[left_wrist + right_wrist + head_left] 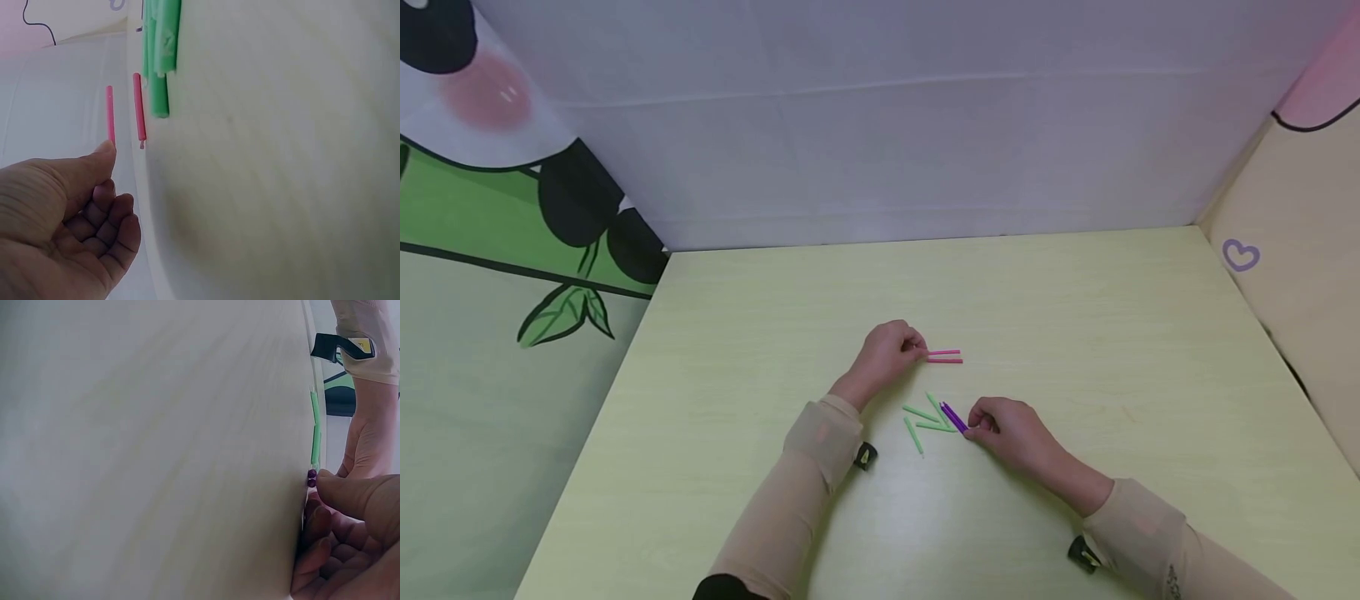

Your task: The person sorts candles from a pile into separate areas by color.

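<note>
My left hand [891, 352] pinches the end of a pink candle [110, 112] between thumb and finger, its other fingers curled. Beside it lies a second, redder pink candle [139, 107] with a short wick-like tip. Near the table's middle, my right hand [1011, 429] pinches two thin purple candles [953, 417] at their near end. They lie side by side, and the right wrist view shows their ends [312, 478] against the thumb tip. Several light green candles [913, 435] are scattered just left of the purple pair, some overlapping.
The pale wooden table [1075, 317] meets a plain whitish backdrop [880, 167] at its far edge. Printed cloth with a green band [475, 196] hangs at the left. On the right stands a cream panel [1300, 233] with a purple heart.
</note>
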Demonstrator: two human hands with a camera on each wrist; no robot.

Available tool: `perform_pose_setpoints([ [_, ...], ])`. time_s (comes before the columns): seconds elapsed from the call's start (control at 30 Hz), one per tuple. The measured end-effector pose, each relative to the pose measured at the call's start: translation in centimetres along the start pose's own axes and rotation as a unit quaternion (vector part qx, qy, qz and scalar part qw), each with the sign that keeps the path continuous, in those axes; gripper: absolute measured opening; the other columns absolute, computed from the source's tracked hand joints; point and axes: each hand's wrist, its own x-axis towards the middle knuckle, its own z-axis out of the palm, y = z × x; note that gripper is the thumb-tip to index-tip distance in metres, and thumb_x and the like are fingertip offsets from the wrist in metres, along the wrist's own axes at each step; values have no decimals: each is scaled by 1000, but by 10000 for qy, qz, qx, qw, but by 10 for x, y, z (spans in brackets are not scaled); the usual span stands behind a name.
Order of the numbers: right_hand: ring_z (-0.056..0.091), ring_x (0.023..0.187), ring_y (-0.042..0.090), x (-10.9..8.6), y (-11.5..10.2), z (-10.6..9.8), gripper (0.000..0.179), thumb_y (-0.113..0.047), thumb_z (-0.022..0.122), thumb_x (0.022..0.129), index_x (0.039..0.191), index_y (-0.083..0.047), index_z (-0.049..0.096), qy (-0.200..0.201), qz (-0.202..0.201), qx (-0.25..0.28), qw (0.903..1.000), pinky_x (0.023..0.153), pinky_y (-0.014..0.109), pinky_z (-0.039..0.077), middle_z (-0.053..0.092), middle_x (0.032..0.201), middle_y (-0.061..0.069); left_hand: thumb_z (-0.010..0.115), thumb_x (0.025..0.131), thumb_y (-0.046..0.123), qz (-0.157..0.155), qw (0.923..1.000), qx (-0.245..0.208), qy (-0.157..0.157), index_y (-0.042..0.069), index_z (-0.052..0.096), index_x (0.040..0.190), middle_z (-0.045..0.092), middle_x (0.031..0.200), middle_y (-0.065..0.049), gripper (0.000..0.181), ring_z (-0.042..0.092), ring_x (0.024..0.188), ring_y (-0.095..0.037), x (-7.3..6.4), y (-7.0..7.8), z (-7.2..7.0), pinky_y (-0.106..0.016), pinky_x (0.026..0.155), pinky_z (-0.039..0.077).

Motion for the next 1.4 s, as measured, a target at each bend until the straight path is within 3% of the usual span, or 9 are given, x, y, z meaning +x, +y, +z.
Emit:
perform_pose_setpoints([
  [0.3, 48, 67, 12, 0, 0, 0, 10, -12, 75, 85, 83, -12, 65, -14, 41, 62, 10000, 62, 28, 42, 54, 70, -5, 72, 89, 15, 155, 9995, 244, -83, 11, 74, 85, 54, 76, 0, 6, 47, 76, -15, 6, -1, 3, -28, 73, 39],
  [0.97, 47, 65, 12, 0, -2, 0, 11, -13, 76, 85, 81, -12, 66, 92, -18, -27, 10000, 62, 28, 41, 53, 68, -5, 72, 89, 18, -75, 9990, 353, -251, 12, 74, 86, 55, 78, 1, 7, 46, 76, -15, 10, 1, 5, -28, 74, 40],
  [1.4, 48, 65, 12, -2, -4, -1, 10, -11, 75, 85, 81, -11, 66, 94, 92, -28, 9999, 61, 29, 42, 54, 68, -4, 72, 90, 17, -61, 9990, 303, -308, 12, 74, 85, 55, 78, 1, 7, 47, 76, -15, 12, 0, 7, -28, 74, 39],
])
